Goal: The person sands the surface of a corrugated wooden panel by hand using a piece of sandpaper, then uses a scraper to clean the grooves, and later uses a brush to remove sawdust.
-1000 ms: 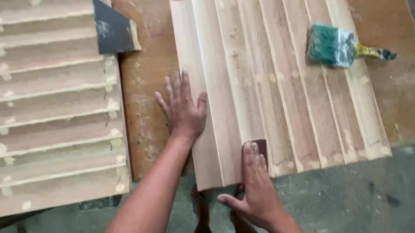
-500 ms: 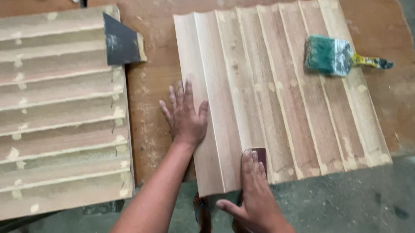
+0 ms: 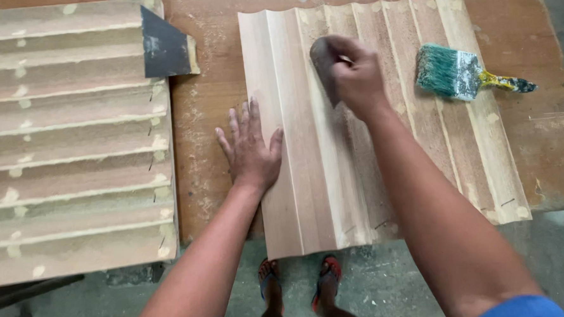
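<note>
A second fluted wooden panel [image 3: 72, 142], dotted with pale filler, lies at the far left of the workbench [image 3: 207, 117], well apart from the central fluted wooden panel [image 3: 381, 110]. A dark sheet of sandpaper [image 3: 163, 46] rests on that left panel's upper right corner. The left hand [image 3: 251, 150] lies open and flat, fingers spread, across the central panel's left edge, partly on the bench. The right hand [image 3: 351, 73] is closed around a dark sanding pad [image 3: 322, 58], pressed onto the central panel's upper middle flutes. A green-bristled paintbrush [image 3: 462, 74] with a yellow handle rests on the central panel's upper right area, handle pointing right over the edge.
</note>
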